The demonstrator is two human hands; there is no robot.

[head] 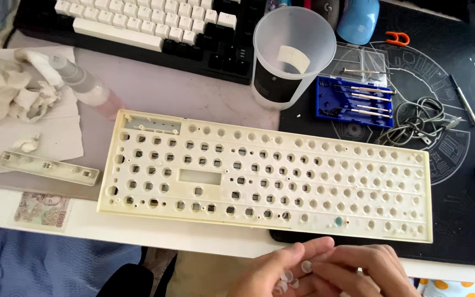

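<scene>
One yellowed plastic keyboard plate [265,179], perforated with round holes, flat on desk, just above hands. Left hand [279,269] cups several small translucent rubber domes [288,279]; right hand [361,269] fingertips pinch one. Four screwdrivers in blue case [353,99].

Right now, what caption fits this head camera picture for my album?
Two hands, left hand and right hand, hold small clear caps below a yellowed keyboard plate.

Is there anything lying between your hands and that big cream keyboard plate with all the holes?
Nothing visible does. The left hand and right hand are together at the table's near edge, holding small clear round pieces. Between them and the near rim of the keyboard plate lies only a bare strip of table and dark mat.
</scene>
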